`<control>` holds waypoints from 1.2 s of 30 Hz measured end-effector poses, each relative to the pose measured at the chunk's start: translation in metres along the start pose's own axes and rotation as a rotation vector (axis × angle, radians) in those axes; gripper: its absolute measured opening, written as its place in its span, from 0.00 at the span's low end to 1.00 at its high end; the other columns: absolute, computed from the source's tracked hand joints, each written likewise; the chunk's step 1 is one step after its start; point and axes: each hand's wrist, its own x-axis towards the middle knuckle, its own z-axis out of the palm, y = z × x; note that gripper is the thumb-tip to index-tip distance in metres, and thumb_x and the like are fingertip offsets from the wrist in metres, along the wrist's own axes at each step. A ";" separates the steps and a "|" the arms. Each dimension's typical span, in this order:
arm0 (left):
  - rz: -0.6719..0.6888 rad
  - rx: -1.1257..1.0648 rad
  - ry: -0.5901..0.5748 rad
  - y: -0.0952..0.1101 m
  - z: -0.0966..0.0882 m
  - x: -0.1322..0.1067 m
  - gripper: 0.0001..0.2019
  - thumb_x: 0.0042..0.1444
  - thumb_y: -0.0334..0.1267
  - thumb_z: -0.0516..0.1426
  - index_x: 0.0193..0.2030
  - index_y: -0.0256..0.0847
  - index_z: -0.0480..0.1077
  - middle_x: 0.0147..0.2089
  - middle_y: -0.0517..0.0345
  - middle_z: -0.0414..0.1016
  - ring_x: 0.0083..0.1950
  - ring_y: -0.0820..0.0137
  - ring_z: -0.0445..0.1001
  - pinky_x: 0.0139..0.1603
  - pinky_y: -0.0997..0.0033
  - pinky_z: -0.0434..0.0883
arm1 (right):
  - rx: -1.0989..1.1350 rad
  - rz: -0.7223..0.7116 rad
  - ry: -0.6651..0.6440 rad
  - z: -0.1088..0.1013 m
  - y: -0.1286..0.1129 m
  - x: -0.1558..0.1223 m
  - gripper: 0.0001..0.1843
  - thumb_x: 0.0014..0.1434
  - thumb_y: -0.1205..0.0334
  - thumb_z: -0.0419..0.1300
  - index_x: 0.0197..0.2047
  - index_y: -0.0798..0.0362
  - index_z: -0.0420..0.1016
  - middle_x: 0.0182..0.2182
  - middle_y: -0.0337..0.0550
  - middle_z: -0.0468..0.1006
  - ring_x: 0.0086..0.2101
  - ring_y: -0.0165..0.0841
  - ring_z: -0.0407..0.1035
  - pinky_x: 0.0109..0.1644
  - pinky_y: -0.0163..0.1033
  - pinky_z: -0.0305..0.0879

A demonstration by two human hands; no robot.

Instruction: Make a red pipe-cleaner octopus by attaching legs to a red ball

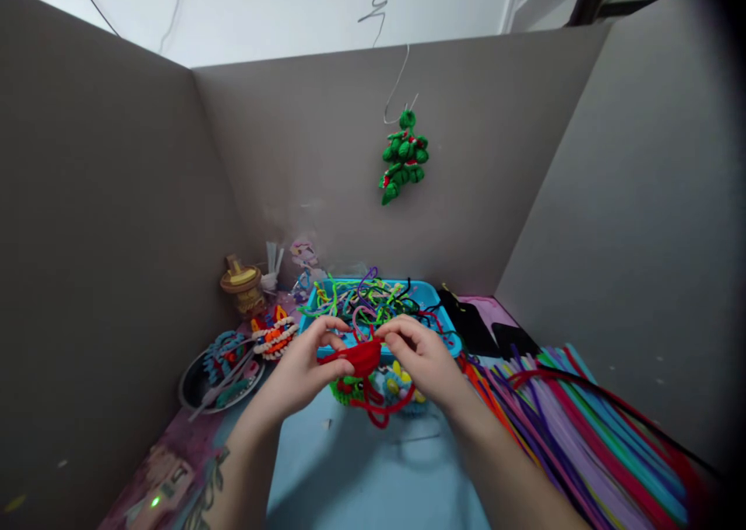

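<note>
My left hand [303, 368] and my right hand [420, 355] meet over the middle of the table, both pinched on a red pipe-cleaner piece [362, 357] held between them. Red loops of it hang down below the fingers. Under the hands lies a small craft of green, yellow and blue pipe cleaners [396, 385], partly hidden. Just behind stands a blue tray [434, 291] full of tangled coloured pipe cleaners.
A thick fan of straight coloured pipe cleaners [583, 429] covers the right side. A round dish [192, 390] with craft pieces and an orange-white figure [273, 334] sit at left. Grey cardboard walls enclose the desk; a green ornament [404, 157] hangs on the back wall.
</note>
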 end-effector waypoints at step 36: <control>0.178 0.614 0.419 0.006 0.045 -0.005 0.20 0.52 0.42 0.60 0.51 0.41 0.63 0.51 0.46 0.71 0.53 0.55 0.69 0.52 0.53 0.67 | 0.595 0.358 0.443 0.028 0.005 -0.002 0.13 0.50 0.52 0.63 0.28 0.52 0.69 0.22 0.36 0.69 0.23 0.30 0.62 0.27 0.34 0.59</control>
